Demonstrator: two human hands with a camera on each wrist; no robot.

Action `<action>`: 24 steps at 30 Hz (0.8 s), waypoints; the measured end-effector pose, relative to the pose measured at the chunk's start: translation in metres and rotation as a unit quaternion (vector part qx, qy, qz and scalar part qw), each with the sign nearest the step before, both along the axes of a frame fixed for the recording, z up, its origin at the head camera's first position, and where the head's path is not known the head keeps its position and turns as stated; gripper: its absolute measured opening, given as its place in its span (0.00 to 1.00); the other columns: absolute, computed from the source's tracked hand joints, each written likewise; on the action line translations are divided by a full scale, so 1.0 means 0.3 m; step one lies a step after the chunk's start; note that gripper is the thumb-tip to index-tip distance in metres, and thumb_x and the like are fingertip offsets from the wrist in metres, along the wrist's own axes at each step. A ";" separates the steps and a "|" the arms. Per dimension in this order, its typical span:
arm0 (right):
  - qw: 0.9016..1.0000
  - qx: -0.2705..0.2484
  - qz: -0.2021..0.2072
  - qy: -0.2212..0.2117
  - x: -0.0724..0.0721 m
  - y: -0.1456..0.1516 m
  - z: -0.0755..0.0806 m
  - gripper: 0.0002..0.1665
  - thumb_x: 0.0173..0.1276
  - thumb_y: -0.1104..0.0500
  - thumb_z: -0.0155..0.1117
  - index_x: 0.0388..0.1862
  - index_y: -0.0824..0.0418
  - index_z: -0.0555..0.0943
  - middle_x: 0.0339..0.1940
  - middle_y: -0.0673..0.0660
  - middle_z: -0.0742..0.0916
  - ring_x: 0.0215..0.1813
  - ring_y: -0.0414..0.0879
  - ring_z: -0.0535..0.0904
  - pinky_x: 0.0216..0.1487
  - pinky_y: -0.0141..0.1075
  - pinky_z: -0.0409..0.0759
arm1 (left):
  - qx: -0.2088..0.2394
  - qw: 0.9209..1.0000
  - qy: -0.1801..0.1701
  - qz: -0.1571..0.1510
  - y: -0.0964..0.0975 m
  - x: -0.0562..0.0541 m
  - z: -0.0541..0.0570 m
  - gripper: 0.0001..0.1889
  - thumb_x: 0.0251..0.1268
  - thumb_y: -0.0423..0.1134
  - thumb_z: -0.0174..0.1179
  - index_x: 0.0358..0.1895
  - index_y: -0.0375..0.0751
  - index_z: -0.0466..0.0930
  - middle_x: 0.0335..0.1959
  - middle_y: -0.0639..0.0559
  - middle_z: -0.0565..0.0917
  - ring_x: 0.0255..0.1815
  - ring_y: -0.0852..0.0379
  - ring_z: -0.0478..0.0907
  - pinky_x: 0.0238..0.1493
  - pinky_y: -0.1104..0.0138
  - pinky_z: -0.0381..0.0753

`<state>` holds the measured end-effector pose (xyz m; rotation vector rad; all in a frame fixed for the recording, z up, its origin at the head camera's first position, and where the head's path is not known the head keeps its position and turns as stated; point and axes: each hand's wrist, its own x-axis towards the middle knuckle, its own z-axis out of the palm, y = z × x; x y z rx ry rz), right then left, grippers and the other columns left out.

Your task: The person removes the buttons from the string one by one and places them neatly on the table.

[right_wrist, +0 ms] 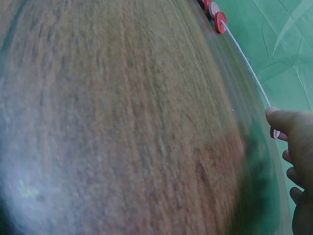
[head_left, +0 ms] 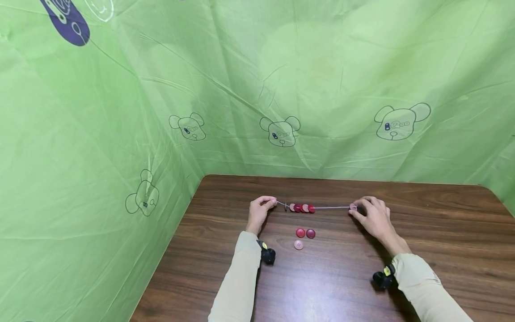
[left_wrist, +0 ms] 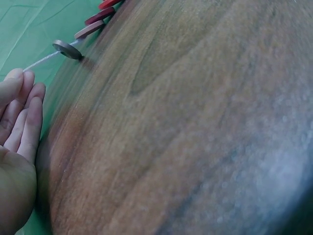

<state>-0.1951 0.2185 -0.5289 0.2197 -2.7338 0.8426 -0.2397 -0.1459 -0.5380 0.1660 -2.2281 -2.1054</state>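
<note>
A thin pale string (head_left: pixel 331 207) is stretched between the two hands above the wooden table. The left hand (head_left: pixel 259 212) pinches its left end between thumb and fingertips. Several red, pink and maroon buttons (head_left: pixel 305 208) are threaded along the middle, overlapping in a row. A greyish button (left_wrist: pixel 67 49) hangs edge-on, apart from the row and nearest the left hand. At the right end, the right hand (head_left: pixel 375 219) pinches the string together with a pink button (right_wrist: pixel 276 133), partly hidden by the thumb. The right wrist view shows a red button (right_wrist: pixel 220 22) at the row's near end.
Below the string, a red button (head_left: pixel 300 233), a maroon button (head_left: pixel 310 234) and a pink button (head_left: pixel 298 244) lie flat on the brown wooden table (head_left: pixel 342 273). Green cloth (head_left: pixel 322 80) with printed bear heads hangs behind the table and along its left side.
</note>
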 end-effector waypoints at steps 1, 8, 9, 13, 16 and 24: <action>1.000 0.000 0.000 -0.001 0.000 0.002 0.000 0.18 0.63 0.49 0.67 0.45 0.59 0.80 0.56 0.65 0.76 0.60 0.68 0.63 0.49 0.59 0.59 | 0.001 1.000 0.001 0.000 0.001 0.000 0.000 0.08 0.59 0.35 0.66 0.38 0.34 0.86 0.31 0.46 0.88 0.33 0.63 0.84 0.43 0.68 0.84; 1.000 -0.002 -0.002 -0.002 0.006 0.011 0.003 0.18 0.63 0.49 0.67 0.46 0.59 0.80 0.56 0.65 0.75 0.60 0.67 0.63 0.49 0.59 0.58 | 0.000 1.000 0.001 0.002 0.004 0.003 0.000 0.07 0.59 0.34 0.66 0.38 0.34 0.86 0.31 0.46 0.88 0.33 0.63 0.84 0.43 0.67 0.84; 1.000 -0.002 -0.003 -0.002 0.007 0.012 0.004 0.18 0.63 0.49 0.67 0.46 0.59 0.80 0.56 0.65 0.75 0.60 0.67 0.63 0.49 0.59 0.58 | -0.001 1.000 0.001 0.002 0.005 0.004 0.000 0.07 0.60 0.34 0.66 0.38 0.34 0.86 0.31 0.47 0.88 0.33 0.63 0.84 0.43 0.68 0.84; 1.000 -0.002 -0.003 -0.005 0.007 0.015 0.003 0.18 0.64 0.49 0.67 0.46 0.59 0.80 0.57 0.65 0.75 0.60 0.68 0.63 0.50 0.59 0.58 | -0.001 1.000 0.003 0.003 0.005 0.005 -0.001 0.08 0.60 0.34 0.65 0.38 0.33 0.86 0.32 0.46 0.88 0.32 0.64 0.84 0.42 0.68 0.84; 1.000 -0.002 -0.005 -0.008 0.008 0.018 0.004 0.18 0.64 0.48 0.66 0.46 0.59 0.80 0.57 0.66 0.75 0.61 0.68 0.62 0.50 0.60 0.58 | 0.002 1.000 0.002 0.002 0.005 0.005 -0.001 0.08 0.59 0.34 0.66 0.38 0.33 0.86 0.33 0.45 0.88 0.33 0.63 0.84 0.42 0.68 0.84; 1.000 -0.003 -0.008 -0.016 0.011 0.027 0.002 0.19 0.65 0.47 0.66 0.47 0.59 0.80 0.58 0.65 0.74 0.61 0.68 0.62 0.50 0.60 0.58 | 0.001 1.000 0.001 0.003 0.006 0.003 0.002 0.08 0.60 0.34 0.65 0.38 0.33 0.86 0.32 0.45 0.88 0.33 0.62 0.84 0.43 0.67 0.84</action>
